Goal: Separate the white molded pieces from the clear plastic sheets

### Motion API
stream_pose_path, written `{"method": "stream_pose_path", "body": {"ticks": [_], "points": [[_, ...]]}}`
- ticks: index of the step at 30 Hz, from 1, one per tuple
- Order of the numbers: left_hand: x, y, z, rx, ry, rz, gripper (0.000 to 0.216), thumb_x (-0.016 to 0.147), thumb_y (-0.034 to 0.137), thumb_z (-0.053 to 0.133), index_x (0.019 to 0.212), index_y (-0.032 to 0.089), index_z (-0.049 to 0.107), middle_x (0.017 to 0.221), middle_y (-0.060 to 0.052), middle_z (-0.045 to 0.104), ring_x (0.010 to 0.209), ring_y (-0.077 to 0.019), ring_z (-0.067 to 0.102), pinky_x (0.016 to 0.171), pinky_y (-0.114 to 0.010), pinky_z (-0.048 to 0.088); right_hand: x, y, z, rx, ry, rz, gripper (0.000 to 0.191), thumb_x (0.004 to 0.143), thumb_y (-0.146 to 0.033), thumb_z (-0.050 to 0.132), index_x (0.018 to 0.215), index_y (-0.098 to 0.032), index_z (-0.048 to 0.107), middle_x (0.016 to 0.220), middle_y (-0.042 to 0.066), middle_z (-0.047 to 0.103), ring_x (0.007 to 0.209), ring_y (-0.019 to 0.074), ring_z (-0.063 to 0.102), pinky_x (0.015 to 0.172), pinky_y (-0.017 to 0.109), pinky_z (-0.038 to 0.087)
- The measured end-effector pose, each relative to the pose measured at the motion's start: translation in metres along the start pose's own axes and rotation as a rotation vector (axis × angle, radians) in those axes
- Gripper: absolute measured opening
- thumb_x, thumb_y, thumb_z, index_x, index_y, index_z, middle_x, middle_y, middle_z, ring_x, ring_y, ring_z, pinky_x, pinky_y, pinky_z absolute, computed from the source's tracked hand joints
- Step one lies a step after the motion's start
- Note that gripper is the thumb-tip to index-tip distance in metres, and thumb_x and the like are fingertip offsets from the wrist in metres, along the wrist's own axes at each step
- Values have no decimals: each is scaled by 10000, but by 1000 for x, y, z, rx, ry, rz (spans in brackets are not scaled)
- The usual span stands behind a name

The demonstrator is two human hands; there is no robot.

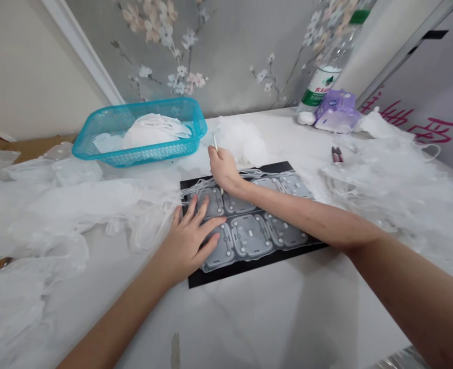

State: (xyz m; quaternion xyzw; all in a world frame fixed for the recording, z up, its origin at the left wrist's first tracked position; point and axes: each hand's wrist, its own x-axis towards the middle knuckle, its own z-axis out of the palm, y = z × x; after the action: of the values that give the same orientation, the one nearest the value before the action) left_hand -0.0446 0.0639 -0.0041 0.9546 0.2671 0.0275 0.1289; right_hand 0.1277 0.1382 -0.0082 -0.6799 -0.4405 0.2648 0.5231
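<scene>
Your left hand (193,233) lies open, pinning the clear sheet (249,225); your right hand (222,169) grips a thin tool (214,142) (pen-like). A slip could tear it.

Green and white print is seen on the label of the plastic bottle (321,84), far behind the right hand (222,169) and off to its right. Chinese signs are printed there, but they are too small to be read. Big pink signs are painted on the grey board (422,120), further to the right of that hand. They are cut off and cannot be read for sure. No numbers are seen.
</scene>
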Motion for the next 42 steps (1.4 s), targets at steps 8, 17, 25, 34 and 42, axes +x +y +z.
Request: {"method": "stream_pose_path", "body": {"ticks": [8, 17, 25, 34, 42], "points": [[2, 1, 2, 10, -14, -3, 377, 934, 336, 311, 1251, 271, 506, 1492, -115, 237, 1371, -374, 111, 1025, -630, 193, 4, -4, 2, -11, 33, -60, 391, 910, -201, 374, 523, -211, 317, 487, -59, 304, 517, 110, 340, 587, 245, 289], [1, -1, 3, 21, -15, -1, 387, 940, 351, 294, 1267, 283, 489, 1492, -126, 231, 1376, -363, 94, 1027, -621, 196, 8, 1, 3, 2, 52, -42, 384, 914, -222, 370, 534, -213, 319, 491, -63, 296, 512, 108, 334, 587, 241, 294], [1, -1, 2, 17, -20, -5, 392, 940, 353, 290, 1270, 278, 489, 1493, -126, 229, 1376, -364, 91, 1024, -625, 200, 10, 0, 4, 1, 77, -108, 367, 920, -224, 361, 556, -209, 318, 513, -64, 297, 540, 104, 352, 615, 242, 308], [1, -1, 2, 5, -18, -9, 387, 940, 354, 298, 1266, 282, 493, 1494, -113, 234, 1376, -361, 95, 1027, -626, 193, 12, -4, 4, -4, 96, -165, 335, 930, -243, 329, 597, -210, 330, 554, -53, 281, 577, 112, 372, 653, 254, 328], [0, -2, 4, 4, 4, 3, 376, 935, 348, 315, 1257, 284, 500, 1491, -108, 244, 1374, -364, 114, 1024, -626, 199, 12, -3, 4, 6, 92, -216, 318, 937, -276, 295, 630, -209, 341, 582, -45, 299, 606, 110, 390, 684, 260, 349]]}}
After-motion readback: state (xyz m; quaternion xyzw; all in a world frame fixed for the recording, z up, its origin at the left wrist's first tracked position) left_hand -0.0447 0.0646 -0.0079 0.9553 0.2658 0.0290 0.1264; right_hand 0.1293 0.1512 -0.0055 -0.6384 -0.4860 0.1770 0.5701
